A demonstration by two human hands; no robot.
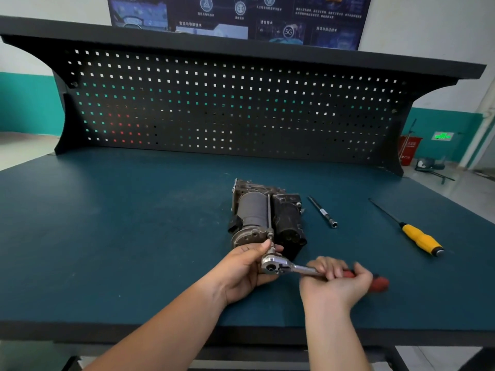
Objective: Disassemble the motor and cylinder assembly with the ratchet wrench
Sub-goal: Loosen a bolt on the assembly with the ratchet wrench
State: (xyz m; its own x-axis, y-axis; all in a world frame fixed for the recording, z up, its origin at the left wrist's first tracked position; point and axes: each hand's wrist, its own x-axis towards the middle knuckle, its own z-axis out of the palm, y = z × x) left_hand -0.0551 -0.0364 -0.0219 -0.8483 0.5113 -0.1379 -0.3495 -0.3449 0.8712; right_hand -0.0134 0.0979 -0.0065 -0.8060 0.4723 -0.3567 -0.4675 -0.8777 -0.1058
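Note:
The dark motor and cylinder assembly [265, 215] lies on the blue-green bench top near the middle. A long bolt [269, 212] runs along its top between the two bodies. The chrome ratchet wrench [276, 265], with a red handle, sits at the near end of that bolt. My left hand [245, 269] holds the ratchet head, thumb by the socket. My right hand [336, 281] grips the red handle, which is blurred at its right end.
A long extension bar with socket [322, 212] lies just right of the assembly. Farther right lies a yellow-handled screwdriver [417, 235]. A black pegboard [227, 108] stands along the back of the bench [107, 223]. The bench's front edge runs under my forearms.

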